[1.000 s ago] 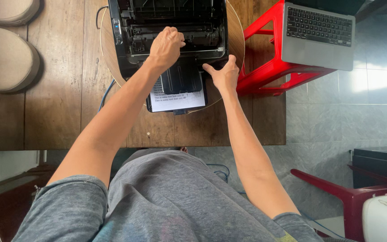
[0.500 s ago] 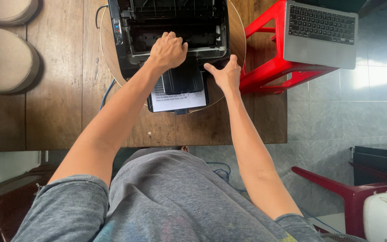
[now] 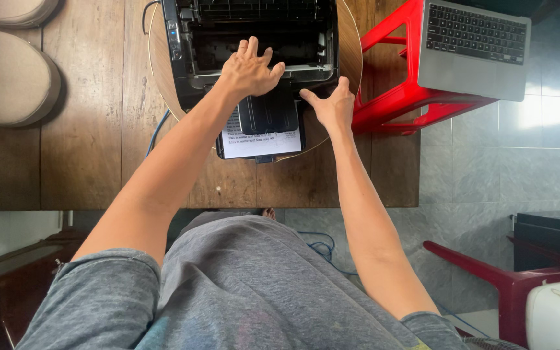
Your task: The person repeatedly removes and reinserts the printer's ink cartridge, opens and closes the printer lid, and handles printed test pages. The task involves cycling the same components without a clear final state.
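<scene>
Both hands (image 3: 251, 68) on open black printer (image 3: 254, 45)

On your right a red stool (image 3: 396, 97) stands against the wooden table (image 3: 85, 162), and an open laptop (image 3: 474, 48) rests on it, keyboard up. At the table's far left you see two round beige cushions (image 3: 8, 78), one behind the other. A blue cable (image 3: 157, 133) hangs over the tabletop. Lower right, a second red stool (image 3: 487, 275) stands on the grey tiled floor (image 3: 474, 168), with a white appliance (image 3: 555, 317) just beside it and a dark box (image 3: 552, 236) behind.
</scene>
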